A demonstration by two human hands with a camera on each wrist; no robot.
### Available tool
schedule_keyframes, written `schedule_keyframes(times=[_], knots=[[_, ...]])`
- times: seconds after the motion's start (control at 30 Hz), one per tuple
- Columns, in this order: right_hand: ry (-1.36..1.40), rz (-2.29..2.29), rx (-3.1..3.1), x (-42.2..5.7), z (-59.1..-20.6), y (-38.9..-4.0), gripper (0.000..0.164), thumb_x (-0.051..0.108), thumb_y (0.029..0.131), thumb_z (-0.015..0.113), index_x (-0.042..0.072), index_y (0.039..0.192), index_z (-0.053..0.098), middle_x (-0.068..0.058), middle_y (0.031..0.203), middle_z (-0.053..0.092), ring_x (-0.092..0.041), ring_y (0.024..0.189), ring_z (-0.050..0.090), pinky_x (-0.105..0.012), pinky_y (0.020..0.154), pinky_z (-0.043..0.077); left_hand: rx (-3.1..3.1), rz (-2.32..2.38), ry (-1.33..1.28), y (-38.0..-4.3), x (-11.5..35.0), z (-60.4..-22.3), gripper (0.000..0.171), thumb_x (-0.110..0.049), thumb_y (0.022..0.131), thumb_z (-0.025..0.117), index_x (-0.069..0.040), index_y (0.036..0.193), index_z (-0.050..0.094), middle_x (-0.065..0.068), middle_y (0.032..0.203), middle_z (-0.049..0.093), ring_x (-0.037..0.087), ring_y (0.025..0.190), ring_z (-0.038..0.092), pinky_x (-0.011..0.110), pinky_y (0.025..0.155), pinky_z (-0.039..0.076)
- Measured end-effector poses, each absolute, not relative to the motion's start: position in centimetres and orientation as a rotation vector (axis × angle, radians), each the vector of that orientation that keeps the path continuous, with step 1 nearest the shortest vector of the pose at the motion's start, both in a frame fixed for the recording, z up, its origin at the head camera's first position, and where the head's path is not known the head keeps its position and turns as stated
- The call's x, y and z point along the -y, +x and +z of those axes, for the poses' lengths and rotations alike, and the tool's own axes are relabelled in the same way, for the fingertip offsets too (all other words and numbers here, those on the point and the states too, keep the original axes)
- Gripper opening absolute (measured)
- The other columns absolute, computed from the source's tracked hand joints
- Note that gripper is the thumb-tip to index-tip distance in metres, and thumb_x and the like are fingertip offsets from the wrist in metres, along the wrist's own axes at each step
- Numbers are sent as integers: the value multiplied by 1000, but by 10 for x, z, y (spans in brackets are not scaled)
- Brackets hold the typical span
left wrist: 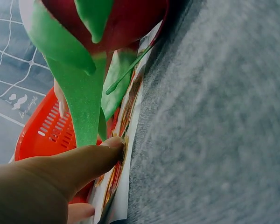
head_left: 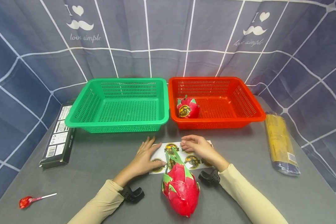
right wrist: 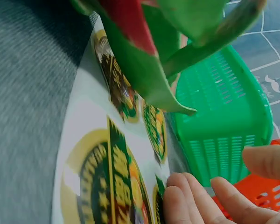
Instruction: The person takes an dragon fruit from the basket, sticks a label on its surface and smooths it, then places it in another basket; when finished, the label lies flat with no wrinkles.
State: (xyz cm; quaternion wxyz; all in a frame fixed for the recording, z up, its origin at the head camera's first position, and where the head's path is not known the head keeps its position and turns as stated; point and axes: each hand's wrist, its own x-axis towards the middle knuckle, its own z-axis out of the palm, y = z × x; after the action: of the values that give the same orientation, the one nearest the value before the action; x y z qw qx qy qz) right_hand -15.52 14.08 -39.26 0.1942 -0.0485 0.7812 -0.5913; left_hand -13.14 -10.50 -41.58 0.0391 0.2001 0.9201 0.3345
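Observation:
A white sheet of round black-and-gold stickers (head_left: 160, 152) lies on the grey table between my hands. My left hand (head_left: 142, 159) rests at the sheet's left side with fingers spread, and the thumb (left wrist: 95, 156) touches the sheet. At the upper right of the sheet is my right hand (head_left: 200, 150). Its fingertips (right wrist: 176, 198) are at a sticker, while the thumb stands apart from them. A red dragon fruit (head_left: 182, 189) with green scales lies in front of me, its leafy tip overlapping the sheet in the head view.
Behind the hands stand a green basket (head_left: 117, 127) and a red basket (head_left: 212, 123). Another dragon fruit (head_left: 192, 108), bearing a round sticker, lies in the red one. A black-and-white box (head_left: 57, 140) and a lollipop (head_left: 25, 202) are left; a yellow packet (head_left: 280, 140) is right.

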Motion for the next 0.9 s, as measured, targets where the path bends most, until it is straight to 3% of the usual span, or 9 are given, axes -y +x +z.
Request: schedule_keyframes(times=[0.7,0.9], knots=[[-29,-1649,-2251,-124,-392,-153,32,15,87,54,-6,112,56,-20,100,67,-18,80,66,-30,72,54,-2821,1023,598,-130,104,-415,74,-40,69,73,-8,131,48,19,147,26,36,139,12,51,111,10],[-29,-1621,-2291,-120,-392,-152,33,15,83,59,-1,112,58,-19,95,68,-19,75,66,-30,69,53,-2821,1026,601,-130,104,-416,74,-40,69,73,-9,131,47,19,148,25,36,139,11,51,112,9]])
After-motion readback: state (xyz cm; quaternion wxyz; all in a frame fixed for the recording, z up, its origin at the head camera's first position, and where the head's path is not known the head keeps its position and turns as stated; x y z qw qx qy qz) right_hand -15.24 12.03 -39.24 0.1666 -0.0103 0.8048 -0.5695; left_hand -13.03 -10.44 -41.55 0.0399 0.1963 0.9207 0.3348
